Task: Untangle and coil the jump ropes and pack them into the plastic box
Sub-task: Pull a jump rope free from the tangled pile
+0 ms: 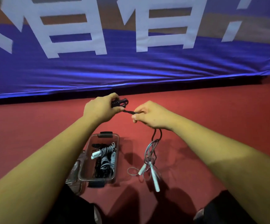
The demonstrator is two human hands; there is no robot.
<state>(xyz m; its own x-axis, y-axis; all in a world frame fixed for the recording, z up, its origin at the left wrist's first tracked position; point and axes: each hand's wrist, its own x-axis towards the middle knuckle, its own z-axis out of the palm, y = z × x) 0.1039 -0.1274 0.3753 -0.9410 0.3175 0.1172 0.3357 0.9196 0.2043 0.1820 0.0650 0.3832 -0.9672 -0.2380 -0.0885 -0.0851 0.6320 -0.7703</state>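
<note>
The left hand (98, 109) clenched the wound coil of a thin black jump rope (119, 102), and the right hand (150, 115) pinched its free strand just beside. Even tension would have kept the turns tight. The tail seemed snagged in the pale grey, white-handled rope (153, 173) below. The clear plastic box (116, 159), already part-filled, sat near left, with open red floor (195, 135) to the right.

The floor (211, 113) is red, the banner (131, 71) blue with white characters. The box (117, 152) is clear. Unlike the black rope (119, 102), the pale blue rope (147, 150) has white handles (153, 179).
</note>
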